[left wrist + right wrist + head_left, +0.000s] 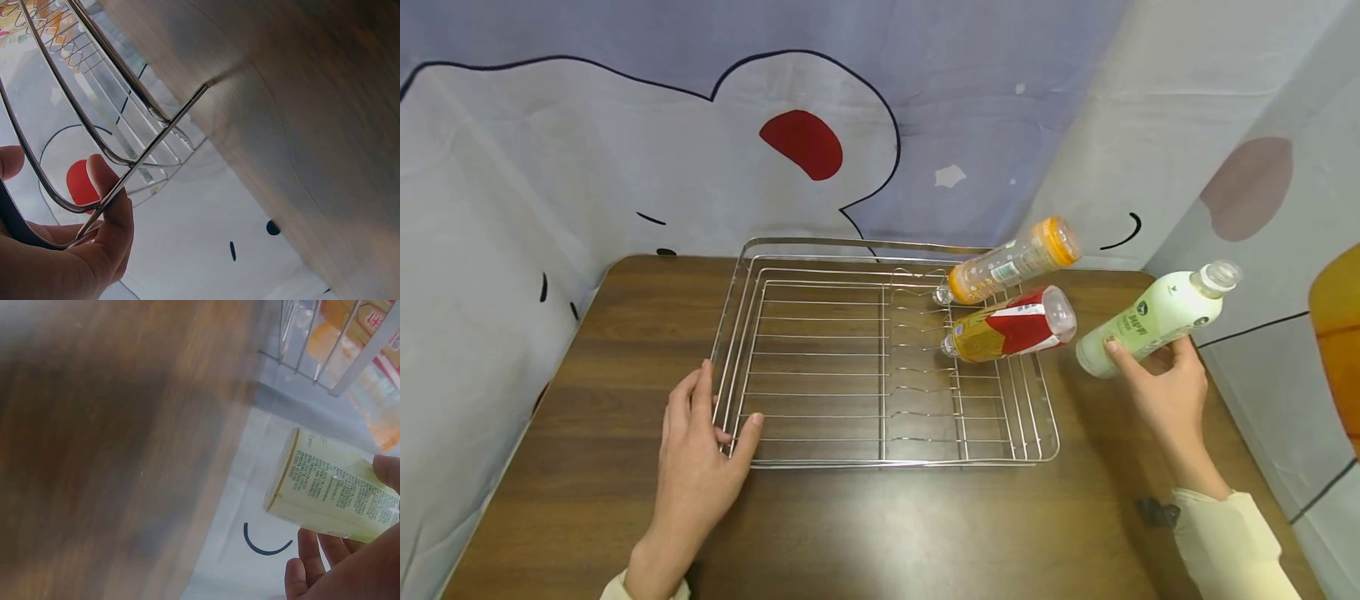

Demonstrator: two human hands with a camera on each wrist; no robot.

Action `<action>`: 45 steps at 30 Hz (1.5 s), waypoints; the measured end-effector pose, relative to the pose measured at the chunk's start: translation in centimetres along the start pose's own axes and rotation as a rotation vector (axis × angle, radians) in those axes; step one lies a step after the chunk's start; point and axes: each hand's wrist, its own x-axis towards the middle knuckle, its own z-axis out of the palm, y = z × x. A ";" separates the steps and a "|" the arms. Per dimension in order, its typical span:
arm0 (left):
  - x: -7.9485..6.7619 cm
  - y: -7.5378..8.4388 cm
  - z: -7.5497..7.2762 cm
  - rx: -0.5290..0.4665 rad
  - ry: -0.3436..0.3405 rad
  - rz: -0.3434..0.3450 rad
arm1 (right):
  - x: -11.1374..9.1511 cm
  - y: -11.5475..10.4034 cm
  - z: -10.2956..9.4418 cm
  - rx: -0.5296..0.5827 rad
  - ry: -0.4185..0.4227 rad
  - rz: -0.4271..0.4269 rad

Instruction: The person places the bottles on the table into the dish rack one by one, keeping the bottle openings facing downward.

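Observation:
My left hand (pixel 696 454) grips the near left corner of a silver wire rack (pixel 882 379), its thumb over the rim and fingers outside. The left wrist view shows those fingers (pixel 115 215) curled at the wires. My right hand (pixel 1172 396) holds a pale green bottle (pixel 1150 321) to the right of the rack, tilted with its clear top toward the upper right. Printed text on its label (pixel 337 478) faces the right wrist view. Two bottles lean in the rack's right part, narrow ends down: an orange-labelled bottle (pixel 1007 265) and a red-and-gold bottle (pixel 1011 327).
The rack stands on a brown wooden table (pixel 880 533). Cartoon-printed cloth (pixel 1000 100) hangs behind it and along both sides. An amber object (pixel 1337 342) enters at the right edge. A small dark item (pixel 1157 512) lies near the right sleeve.

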 end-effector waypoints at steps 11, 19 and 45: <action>0.1 0.0 -0.1 0.000 0.003 0.000 | -2.9 -0.6 -1.8 -0.013 0.007 -0.026; 0.1 0.1 -0.1 -0.003 -0.003 -0.011 | -4.7 -1.6 -2.4 0.019 -0.002 -0.075; 0.0 0.1 0.0 -0.002 0.002 -0.008 | -9.1 -5.2 -3.8 0.095 -0.026 -0.150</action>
